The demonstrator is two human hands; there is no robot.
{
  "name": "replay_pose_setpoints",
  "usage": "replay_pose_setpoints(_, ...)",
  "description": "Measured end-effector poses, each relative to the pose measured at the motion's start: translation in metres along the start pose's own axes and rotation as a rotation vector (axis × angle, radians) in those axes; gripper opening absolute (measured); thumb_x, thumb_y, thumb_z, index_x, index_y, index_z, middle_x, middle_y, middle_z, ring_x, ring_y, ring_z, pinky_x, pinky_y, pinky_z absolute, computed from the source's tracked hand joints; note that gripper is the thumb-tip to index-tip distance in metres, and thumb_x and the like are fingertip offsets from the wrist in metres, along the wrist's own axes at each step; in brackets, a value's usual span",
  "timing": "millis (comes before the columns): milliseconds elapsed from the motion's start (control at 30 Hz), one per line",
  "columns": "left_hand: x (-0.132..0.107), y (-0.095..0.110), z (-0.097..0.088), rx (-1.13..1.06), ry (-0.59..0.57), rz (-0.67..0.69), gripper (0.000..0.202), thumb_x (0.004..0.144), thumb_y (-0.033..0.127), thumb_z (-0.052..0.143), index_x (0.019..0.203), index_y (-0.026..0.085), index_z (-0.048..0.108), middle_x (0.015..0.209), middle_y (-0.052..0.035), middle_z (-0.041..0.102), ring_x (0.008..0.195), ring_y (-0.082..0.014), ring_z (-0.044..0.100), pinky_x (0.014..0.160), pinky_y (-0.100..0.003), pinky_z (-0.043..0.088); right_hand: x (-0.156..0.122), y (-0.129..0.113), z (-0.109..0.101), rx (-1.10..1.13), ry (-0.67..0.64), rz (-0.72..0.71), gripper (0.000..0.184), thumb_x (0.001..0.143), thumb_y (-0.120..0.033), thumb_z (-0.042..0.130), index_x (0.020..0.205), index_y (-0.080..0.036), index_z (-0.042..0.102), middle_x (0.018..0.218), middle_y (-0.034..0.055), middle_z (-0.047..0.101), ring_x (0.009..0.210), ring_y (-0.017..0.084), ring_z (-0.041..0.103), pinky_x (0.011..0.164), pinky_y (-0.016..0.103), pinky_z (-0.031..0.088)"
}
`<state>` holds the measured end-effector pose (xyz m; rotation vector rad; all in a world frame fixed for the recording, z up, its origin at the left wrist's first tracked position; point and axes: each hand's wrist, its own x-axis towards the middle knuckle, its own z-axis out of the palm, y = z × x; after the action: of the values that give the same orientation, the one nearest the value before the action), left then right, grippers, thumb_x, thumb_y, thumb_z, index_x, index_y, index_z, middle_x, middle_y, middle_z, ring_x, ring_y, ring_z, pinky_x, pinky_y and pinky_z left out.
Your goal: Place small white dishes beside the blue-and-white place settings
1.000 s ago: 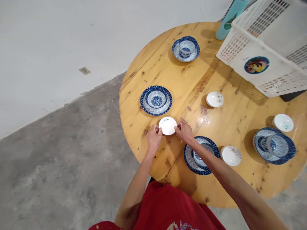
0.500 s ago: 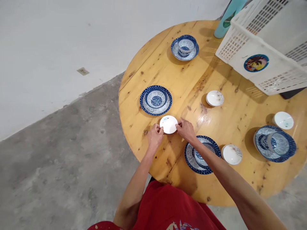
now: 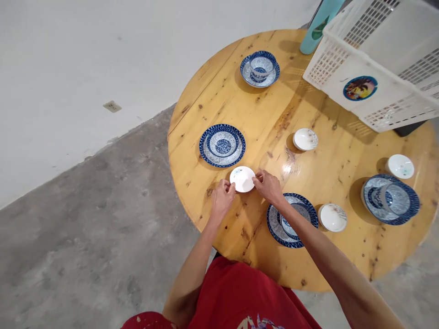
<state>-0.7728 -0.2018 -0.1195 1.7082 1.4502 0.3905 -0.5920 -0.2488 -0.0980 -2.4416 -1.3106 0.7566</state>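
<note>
As we look down from the left of the round wooden table (image 3: pixel 219 98), our left hand (image 3: pixel 222 197) has its fingertips closed on the left edge of the small white dish (image 3: pixel 243 178), which sits flat on the wood near the table's near edge, just below a blue patterned plate (image 3: pixel 222 145) and well left of the next one. Our right hand (image 3: pixel 270 186) pinches the opposite edge, so the two hands sit apart with the dish clamped lightly between them.

We judge the dish to be glazed ceramic: light, stiff, smooth enough to slip and likely to chip if knocked against the table. The rim looks like the best place to take hold, at two opposite points as now, since the shallow bowl offers little else to grip.

Counting from left to right, we find four blue-and-white settings, each a plate with a smaller bowl or dish in it: the one above our hands, one at the far side (image 3: pixel 259 68), one under our right forearm (image 3: pixel 292 220) and one at the right (image 3: pixel 390 199). Small white dishes number four too: ours, then one (image 3: pixel 305 139), another (image 3: pixel 332 217) and the last (image 3: pixel 399 166). One teal bottle (image 3: pixel 317 25) and one white plastic basket (image 3: pixel 370 59) stand at the far right
</note>
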Motion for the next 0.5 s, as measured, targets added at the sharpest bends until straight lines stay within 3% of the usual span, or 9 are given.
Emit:
replay_pose_setpoints(133, -0.009, -0.013, -0.017, -0.062, 0.017, -0.014, 0.020, 0.089, 0.038, 0.047, 0.090, 0.021, 0.058, 0.071, -0.0015, 0.068, 0.062, -0.0152, 0.064, 0.061, -0.025, 0.046, -0.020, 0.008, -0.021, 0.150, 0.138, 0.015, 0.032, 0.088, -0.037, 0.050, 0.112, -0.017, 0.061, 0.087, 0.0063, 0.072, 0.076, 0.021, 0.068, 0.073, 0.030, 0.047)
replay_pose_setpoints(267, -0.028, -0.032, -0.047, -0.110, 0.074, -0.048, 0.022, 0.091, 0.040, 0.045, 0.090, 0.021, 0.056, 0.072, -0.0007, 0.069, 0.062, -0.0141, 0.065, 0.062, -0.024, 0.048, -0.064, 0.017, -0.036, 0.387, 0.259, 0.044, 0.035, 0.088, -0.042, 0.049, 0.112, -0.020, 0.060, 0.089, 0.0051, 0.070, 0.068, 0.019, 0.067, 0.068, 0.031, 0.051)
replay_pose_setpoints(367, -0.052, -0.053, -0.069, -0.068, 0.138, -0.101, 0.022, 0.090, 0.040, 0.045, 0.091, 0.022, 0.057, 0.073, 0.0001, 0.069, 0.063, -0.0148, 0.066, 0.065, -0.025, 0.049, -0.108, 0.024, -0.033, 0.518, 0.306, 0.081, 0.033, 0.087, -0.045, 0.051, 0.108, -0.021, 0.061, 0.088, 0.0051, 0.070, 0.064, 0.019, 0.067, 0.065, 0.032, 0.053)
replay_pose_setpoints(500, -0.100, -0.082, -0.084, -0.028, 0.189, -0.180, 0.020, 0.088, 0.039, 0.044, 0.090, 0.023, 0.056, 0.072, 0.0011, 0.069, 0.063, -0.0160, 0.066, 0.066, -0.026, 0.049, -0.172, 0.039, -0.008, 0.632, 0.318, 0.164, 0.031, 0.085, -0.047, 0.052, 0.104, -0.024, 0.060, 0.085, 0.0057, 0.069, 0.063, 0.020, 0.066, 0.063, 0.035, 0.055)
